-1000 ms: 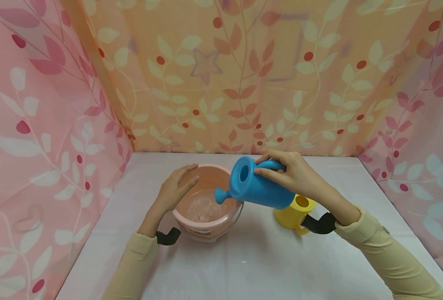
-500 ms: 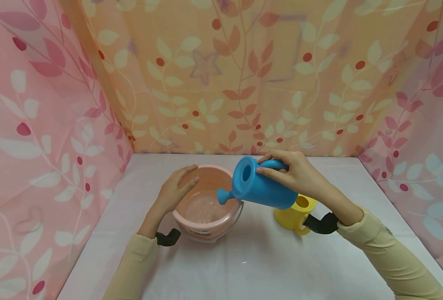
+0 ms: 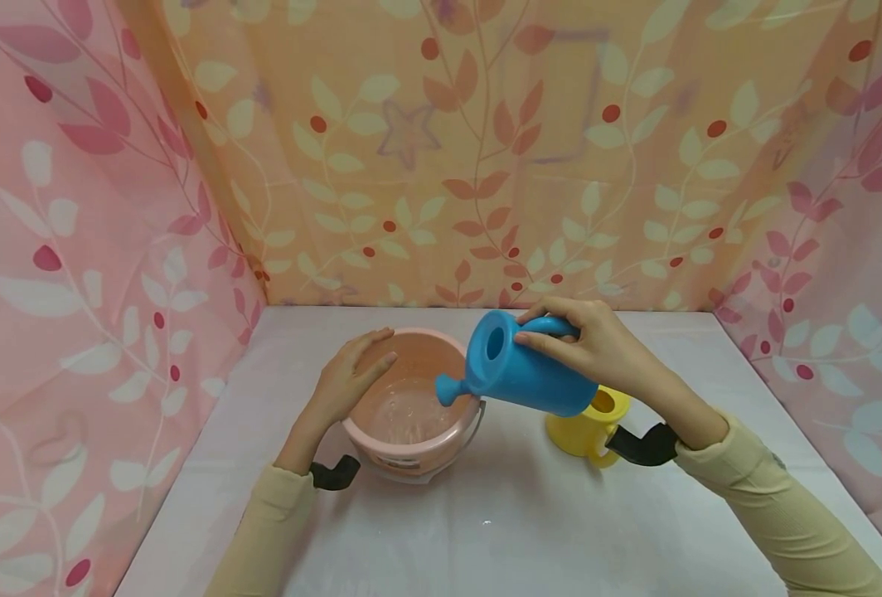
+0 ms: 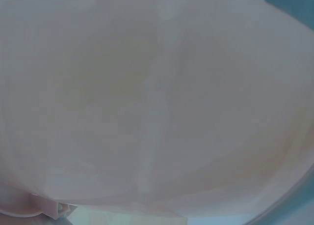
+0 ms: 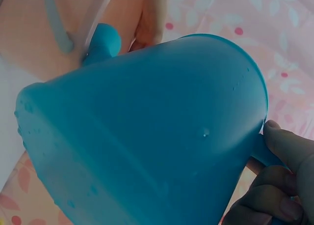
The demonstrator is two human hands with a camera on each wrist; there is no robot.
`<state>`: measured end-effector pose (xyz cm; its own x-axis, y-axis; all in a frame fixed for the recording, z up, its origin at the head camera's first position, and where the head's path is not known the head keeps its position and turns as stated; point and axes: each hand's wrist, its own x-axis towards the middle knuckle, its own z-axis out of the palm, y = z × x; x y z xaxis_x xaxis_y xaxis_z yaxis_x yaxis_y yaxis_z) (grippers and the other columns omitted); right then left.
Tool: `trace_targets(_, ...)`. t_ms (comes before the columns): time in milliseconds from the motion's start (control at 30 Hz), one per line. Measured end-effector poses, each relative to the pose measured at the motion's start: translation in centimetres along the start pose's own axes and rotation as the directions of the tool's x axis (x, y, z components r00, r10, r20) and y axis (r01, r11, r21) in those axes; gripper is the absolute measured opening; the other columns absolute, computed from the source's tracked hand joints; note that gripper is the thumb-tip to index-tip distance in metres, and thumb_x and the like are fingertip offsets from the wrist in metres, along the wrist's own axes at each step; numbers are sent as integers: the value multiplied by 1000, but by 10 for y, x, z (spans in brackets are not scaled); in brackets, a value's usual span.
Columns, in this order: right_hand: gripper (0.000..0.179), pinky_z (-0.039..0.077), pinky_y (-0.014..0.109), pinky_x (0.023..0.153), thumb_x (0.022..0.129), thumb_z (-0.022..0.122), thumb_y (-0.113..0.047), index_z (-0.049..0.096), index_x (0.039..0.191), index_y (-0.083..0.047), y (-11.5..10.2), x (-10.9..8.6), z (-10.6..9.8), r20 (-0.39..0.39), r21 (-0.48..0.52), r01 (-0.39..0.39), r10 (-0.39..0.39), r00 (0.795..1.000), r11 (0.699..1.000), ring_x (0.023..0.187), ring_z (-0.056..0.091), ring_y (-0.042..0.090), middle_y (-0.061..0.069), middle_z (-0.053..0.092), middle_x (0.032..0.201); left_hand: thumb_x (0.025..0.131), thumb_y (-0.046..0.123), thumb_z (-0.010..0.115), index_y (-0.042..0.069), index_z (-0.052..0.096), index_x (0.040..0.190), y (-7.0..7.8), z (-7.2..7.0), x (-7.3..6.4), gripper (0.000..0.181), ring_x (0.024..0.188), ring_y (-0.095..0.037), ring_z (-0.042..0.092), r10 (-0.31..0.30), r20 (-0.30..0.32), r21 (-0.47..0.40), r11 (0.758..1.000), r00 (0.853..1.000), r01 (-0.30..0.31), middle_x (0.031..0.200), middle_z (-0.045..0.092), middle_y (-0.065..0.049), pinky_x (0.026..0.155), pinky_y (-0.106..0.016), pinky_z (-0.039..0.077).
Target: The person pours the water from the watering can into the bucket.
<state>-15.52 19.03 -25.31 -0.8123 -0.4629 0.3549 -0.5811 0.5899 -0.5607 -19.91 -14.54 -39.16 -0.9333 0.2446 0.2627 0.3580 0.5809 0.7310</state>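
Note:
A blue watering can (image 3: 534, 373) is tipped to the left, its spout head (image 3: 451, 390) over the right part of a pink bucket (image 3: 399, 452). My right hand (image 3: 583, 336) grips the can's handle from above; in the right wrist view, fingers (image 5: 274, 195) curl round that handle. Water (image 3: 407, 414) with ripples lies in the bucket. On the bucket's left rim rests my left hand (image 3: 344, 377), fingers extended and thumb apart. The left wrist view is filled by the bucket's pale outer wall (image 4: 147, 102). Drops cling to the can's base in the right wrist view.
A yellow watering can (image 3: 579, 427) stands on the white tabletop (image 3: 501, 531), partly behind the right wrist. A black wrist strap piece (image 3: 644, 445) hangs close to it. Small wet spots lie near the front. Patterned cloth walls (image 3: 441, 166) enclose the back and sides.
The blue watering can and my right hand have shifted slightly to the right. The ripples in the bucket have lessened. My left hand has stayed in place.

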Motion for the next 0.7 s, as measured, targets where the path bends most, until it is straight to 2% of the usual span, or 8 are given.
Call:
trace_targets(233,23,54,48,78,82,71,-24,66,103,-15,1,-2,-2,-12,-13,11,-11,1000,1000,88,65,22,4,69,99,90,54,49,28,46,136,1,0,1,52,135,-21,32,4,-4,6,1000,1000,-4,142,42,7,105,-57,26)
trace_targets(700,24,53,50,77,83,70,-23,65,105,-15,3,-6,-6,-16,-21,-18,17,1000,1000,90,65,25,6,68,101,90,54,49,30,47,135,1,-1,1,51,135,-20,32,2,-4,-4,1000,1000,-2,142,42,8,106,-56,26)
